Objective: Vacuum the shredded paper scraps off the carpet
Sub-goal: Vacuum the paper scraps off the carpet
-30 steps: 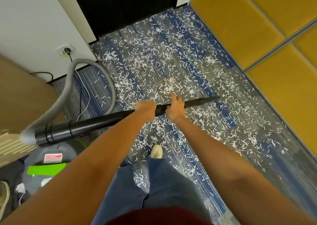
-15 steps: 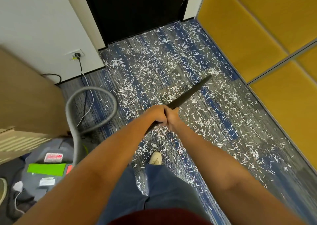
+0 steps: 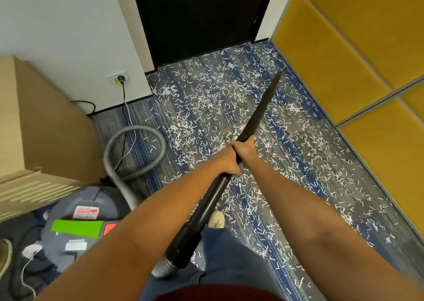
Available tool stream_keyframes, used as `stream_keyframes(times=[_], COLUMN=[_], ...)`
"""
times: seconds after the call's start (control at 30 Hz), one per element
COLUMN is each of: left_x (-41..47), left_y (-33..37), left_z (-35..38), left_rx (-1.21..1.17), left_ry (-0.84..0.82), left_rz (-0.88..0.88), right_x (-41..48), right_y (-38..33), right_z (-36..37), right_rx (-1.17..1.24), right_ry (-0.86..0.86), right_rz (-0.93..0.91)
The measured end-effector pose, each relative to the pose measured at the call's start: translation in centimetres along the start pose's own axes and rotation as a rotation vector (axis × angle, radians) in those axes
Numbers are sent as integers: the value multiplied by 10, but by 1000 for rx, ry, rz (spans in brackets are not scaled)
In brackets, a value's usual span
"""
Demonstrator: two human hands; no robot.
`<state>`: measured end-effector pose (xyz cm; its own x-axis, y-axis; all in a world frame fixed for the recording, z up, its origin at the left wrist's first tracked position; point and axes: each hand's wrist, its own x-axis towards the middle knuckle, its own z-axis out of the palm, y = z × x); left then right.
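Blue-grey carpet [image 3: 142, 154] is lying between a dark door [image 3: 202, 25] and yellow wall panels [image 3: 344, 48]. White paper scraps [image 3: 206, 108] are covering nearly all of it, right up to the door. No cleaned strip is showing, so the task is judged to be only starting, with almost all pickup remaining. The left hand [image 3: 227, 160] and right hand [image 3: 245, 147] are touching, both wrapping fully round the black vacuum wand [image 3: 261, 108] at mid-length. The wand is pointing toward the far right corner. 1.0 s ago it was lying crosswise with the hands apart.
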<state>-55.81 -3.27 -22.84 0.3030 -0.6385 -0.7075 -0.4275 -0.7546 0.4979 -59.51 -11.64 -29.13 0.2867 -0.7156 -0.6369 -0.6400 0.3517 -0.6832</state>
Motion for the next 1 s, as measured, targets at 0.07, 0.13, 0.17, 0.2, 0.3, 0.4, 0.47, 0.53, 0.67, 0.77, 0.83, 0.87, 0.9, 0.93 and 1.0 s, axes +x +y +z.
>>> stream_keyframes(times=[0.07, 0.13, 0.17, 0.2, 0.3, 0.4, 0.47, 0.53, 0.67, 0.77, 0.83, 0.87, 0.9, 0.93, 1.0], left_x=[-3, -4, -4, -5, -11, -15, -18, -21, -21, -15, -11, -7, -6, -5, -2], left_y=[-16, -31, -38, -46, -66, -84, -92, -98, -101, -96, -88, -80, -74, -66, -47], left_z=[5, 7, 7, 8, 10, 9, 4, -1, -15, -32, -47, -57, -65, -75, -93], left_rx=[-68, -161, -205, -244, -295, -245, -164, -102, 25, 113, 212, 273, 336, 393, 500], left_ry=[58, 98, 97, 88, 51, 44, 69, 85, 87, 101, 142, 172, 197, 221, 259], left_rz=[-14, -61, -85, -103, -145, -154, -143, -120, -106, -61, -32, -24, -19, -14, -7], right_x=[-7, -15, -19, -21, -29, -45, -56, -63, -65, -61, -58, -53, -50, -46, -34], right_y=[0, 2, 5, 9, 20, 23, 19, 15, 7, -5, -14, -22, -27, -34, -48], right_z=[11, 26, 34, 42, 64, 79, 88, 93, 83, 71, 69, 68, 68, 66, 60], right_rx=[-1, 8, -16, -51, -136, -219, -306, -418, -852, -1215, -1288, -1266, -1216, -1165, -1099], right_ry=[-52, -80, -76, -61, -23, -68, -91, -135, -243, -330, -329, -295, -257, -222, -179], right_rz=[24, 41, 49, 53, 18, -1, -21, -63, -295, -477, -527, -554, -586, -613, -642])
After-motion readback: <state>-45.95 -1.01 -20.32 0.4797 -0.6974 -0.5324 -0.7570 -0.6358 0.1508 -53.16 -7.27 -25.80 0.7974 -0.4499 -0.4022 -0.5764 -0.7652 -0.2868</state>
